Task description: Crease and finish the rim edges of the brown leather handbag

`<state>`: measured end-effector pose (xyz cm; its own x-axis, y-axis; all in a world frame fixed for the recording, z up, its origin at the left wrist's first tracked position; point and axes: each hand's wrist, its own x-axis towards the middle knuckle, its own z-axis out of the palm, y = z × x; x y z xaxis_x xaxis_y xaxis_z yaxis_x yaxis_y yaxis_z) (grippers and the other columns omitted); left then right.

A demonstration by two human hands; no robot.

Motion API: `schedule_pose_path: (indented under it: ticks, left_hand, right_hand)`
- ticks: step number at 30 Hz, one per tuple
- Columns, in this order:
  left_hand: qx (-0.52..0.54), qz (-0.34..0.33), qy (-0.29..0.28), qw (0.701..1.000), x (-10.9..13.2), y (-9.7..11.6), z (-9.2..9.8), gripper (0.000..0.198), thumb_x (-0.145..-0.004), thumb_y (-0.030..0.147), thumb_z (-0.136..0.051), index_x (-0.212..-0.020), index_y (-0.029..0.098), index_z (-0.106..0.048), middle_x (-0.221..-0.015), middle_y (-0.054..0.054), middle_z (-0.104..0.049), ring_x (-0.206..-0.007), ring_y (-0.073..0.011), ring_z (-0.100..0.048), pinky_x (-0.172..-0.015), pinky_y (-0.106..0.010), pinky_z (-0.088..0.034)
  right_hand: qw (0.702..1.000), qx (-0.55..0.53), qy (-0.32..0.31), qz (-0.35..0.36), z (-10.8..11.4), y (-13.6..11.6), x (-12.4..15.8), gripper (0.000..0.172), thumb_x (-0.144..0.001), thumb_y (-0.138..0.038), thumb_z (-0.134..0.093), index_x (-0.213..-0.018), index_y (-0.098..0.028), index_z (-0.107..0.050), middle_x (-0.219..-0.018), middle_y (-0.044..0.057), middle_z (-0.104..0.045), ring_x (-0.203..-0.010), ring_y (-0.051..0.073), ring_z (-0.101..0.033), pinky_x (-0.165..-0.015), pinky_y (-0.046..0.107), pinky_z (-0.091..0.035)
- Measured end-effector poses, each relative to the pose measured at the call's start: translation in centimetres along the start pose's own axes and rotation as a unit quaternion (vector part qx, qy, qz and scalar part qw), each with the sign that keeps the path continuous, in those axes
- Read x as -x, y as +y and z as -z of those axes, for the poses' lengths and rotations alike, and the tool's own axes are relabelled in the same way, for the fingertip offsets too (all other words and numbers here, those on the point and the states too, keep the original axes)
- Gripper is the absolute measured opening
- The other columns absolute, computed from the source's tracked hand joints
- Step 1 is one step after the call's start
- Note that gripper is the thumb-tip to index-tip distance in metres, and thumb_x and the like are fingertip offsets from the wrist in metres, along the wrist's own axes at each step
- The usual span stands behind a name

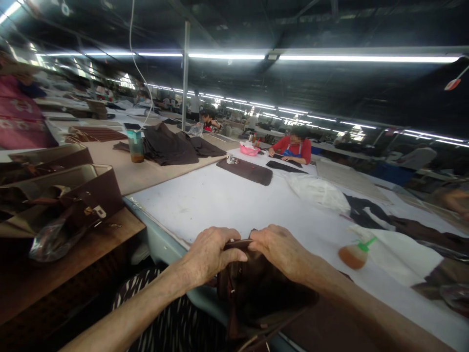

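A dark brown handbag [264,288] rests at the near edge of the white-covered table, partly over my lap, its inside facing me. My left hand [216,252] pinches the bag's upper rim between thumb and fingers. Close beside it, my right hand [273,247] grips the same rim, fingertips almost meeting the left thumb. A zipper and small metal fittings show on the bag's inner side below the left hand. Both forearms hide part of the bag, and its lower end runs out of view.
More brown bags [91,190] stand on a wooden surface [124,227] at left. On the white table [183,200] are a brown panel [245,171], a glue bottle with green nozzle [353,255] and a plastic bag [318,190]. A co-worker in red [293,149] sits across.
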<state>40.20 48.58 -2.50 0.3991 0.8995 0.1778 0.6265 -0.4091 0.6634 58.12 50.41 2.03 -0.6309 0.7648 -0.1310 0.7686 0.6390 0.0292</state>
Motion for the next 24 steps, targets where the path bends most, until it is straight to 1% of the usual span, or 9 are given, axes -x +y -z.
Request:
schedule_pose_path:
  ticks: [3, 5, 7, 10, 12, 16, 20, 21, 24]
  left_hand:
    - [-0.115, -0.007, -0.019, 0.993, -0.9, 0.7, -0.4, 0.032, -0.084, 0.04, -0.043, -0.07, 0.019, -0.063, -0.06, -0.002, -0.06, -0.055, -0.0143, -0.05, -0.053, -0.023, -0.028]
    - [-0.164, -0.015, -0.027, 0.986, -1.2, 0.8, -0.6, 0.036, -0.087, 0.036, -0.037, -0.067, 0.019, -0.063, -0.059, -0.004, -0.06, -0.054, -0.015, -0.05, -0.053, -0.024, -0.026]
    - [-0.182, -0.027, -0.024, 0.983, -1.1, 0.8, -0.8, 0.038, -0.088, 0.035, -0.035, -0.067, 0.018, -0.062, -0.058, -0.004, -0.059, -0.054, -0.0148, -0.05, -0.053, -0.024, -0.025]
    - [-0.178, -0.032, -0.011, 0.984, -0.6, 0.4, -1.0, 0.039, -0.089, 0.035, -0.033, -0.067, 0.018, -0.06, -0.054, -0.003, -0.055, -0.052, -0.0132, -0.047, -0.053, -0.024, -0.025]
    - [-0.176, -0.033, -0.007, 0.984, -0.2, 0.4, -1.1, 0.04, -0.09, 0.035, -0.032, -0.066, 0.018, -0.059, -0.053, -0.002, -0.053, -0.052, -0.0127, -0.046, -0.053, -0.024, -0.025]
    - [-0.195, -0.022, 0.001, 0.98, 0.5, 1.3, -0.7, 0.04, -0.09, 0.034, -0.031, -0.066, 0.018, -0.058, -0.056, -0.003, -0.055, -0.054, -0.0142, -0.049, -0.054, -0.025, -0.025]
    - [-0.226, 0.015, 0.031, 0.973, 0.9, 3.1, 0.5, 0.041, -0.09, 0.036, -0.028, -0.068, 0.018, -0.057, -0.059, -0.005, -0.058, -0.057, -0.0167, -0.053, -0.055, -0.026, -0.027]
    - [-0.237, 0.027, 0.039, 0.97, 0.9, 3.5, 0.7, 0.041, -0.09, 0.036, -0.027, -0.069, 0.018, -0.057, -0.06, -0.006, -0.059, -0.058, -0.0176, -0.054, -0.055, -0.027, -0.028]
    - [-0.261, 0.045, 0.05, 0.963, 0.8, 4.1, 1.0, 0.037, -0.09, 0.031, -0.026, -0.073, 0.017, -0.057, -0.063, -0.007, -0.06, -0.057, -0.0204, -0.056, -0.054, -0.029, -0.029]
  right_hand:
    - [0.997, 0.063, 0.009, 0.031, -0.5, 0.1, -0.1, 0.018, -0.085, -0.022, -0.046, -0.073, -0.017, -0.059, -0.071, 0.004, -0.062, -0.062, 0.015, -0.053, -0.058, 0.025, -0.031]
    - [0.996, 0.079, 0.008, 0.036, -0.9, 0.6, 0.1, 0.015, -0.084, -0.022, -0.047, -0.075, -0.018, -0.059, -0.072, 0.003, -0.062, -0.06, 0.015, -0.053, -0.055, 0.025, -0.029]
    - [0.998, 0.06, 0.004, 0.017, -0.9, 1.4, 0.6, 0.015, -0.085, -0.022, -0.047, -0.077, -0.018, -0.06, -0.074, 0.003, -0.063, -0.061, 0.015, -0.054, -0.054, 0.025, -0.029]
    - [0.999, 0.016, 0.011, -0.041, -0.7, 2.7, 1.7, 0.02, -0.088, -0.021, -0.043, -0.079, -0.016, -0.06, -0.076, 0.005, -0.064, -0.066, 0.016, -0.056, -0.059, 0.025, -0.033]
    - [0.999, 0.003, 0.017, -0.048, -0.6, 3.3, 2.4, 0.019, -0.088, -0.02, -0.043, -0.08, -0.016, -0.06, -0.078, 0.006, -0.064, -0.067, 0.016, -0.056, -0.061, 0.025, -0.034]
    - [0.999, 0.023, 0.025, -0.013, 0.2, 3.8, 2.7, 0.019, -0.089, -0.019, -0.043, -0.079, -0.015, -0.059, -0.077, 0.005, -0.063, -0.065, 0.016, -0.054, -0.059, 0.025, -0.033]
    - [0.992, 0.101, 0.022, 0.066, 2.1, 4.2, 1.1, 0.022, -0.092, -0.021, -0.04, -0.08, -0.016, -0.059, -0.076, 0.004, -0.062, -0.064, 0.014, -0.054, -0.059, 0.025, -0.03]
    - [0.992, 0.103, 0.034, 0.058, 2.5, 4.3, 0.6, 0.024, -0.092, -0.024, -0.039, -0.08, -0.017, -0.059, -0.076, 0.003, -0.062, -0.065, 0.014, -0.054, -0.059, 0.024, -0.03]
    - [0.992, 0.083, 0.082, -0.039, 3.1, 4.1, -0.8, 0.023, -0.091, -0.032, -0.043, -0.082, -0.018, -0.059, -0.07, 0.003, -0.062, -0.066, 0.015, -0.056, -0.057, 0.023, -0.03]
